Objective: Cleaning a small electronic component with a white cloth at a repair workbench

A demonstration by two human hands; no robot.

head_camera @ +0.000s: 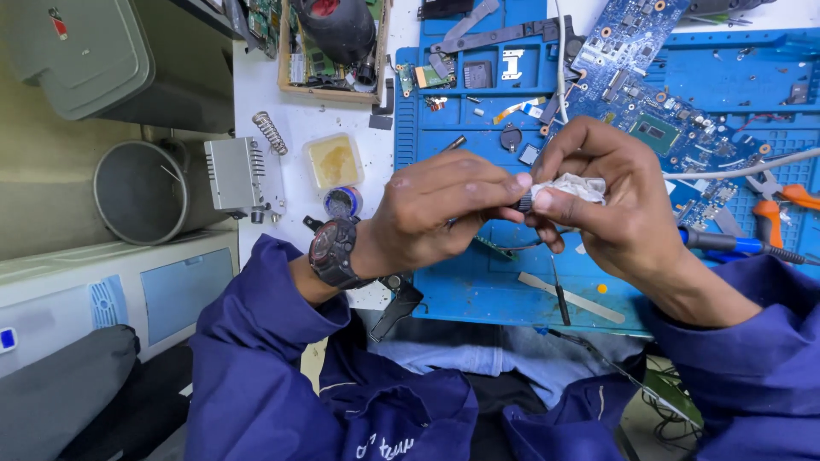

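A blue repair mat (478, 290) covered the white table (256, 94), strewn with parts. Above its near edge, our left hand (444, 209) pinched a small dark part (524, 203), while our right hand (611, 201) was closed on a crumpled white wipe (574, 187) touching it. The part (mostly hidden) could slip and drop among the parts on the mat.
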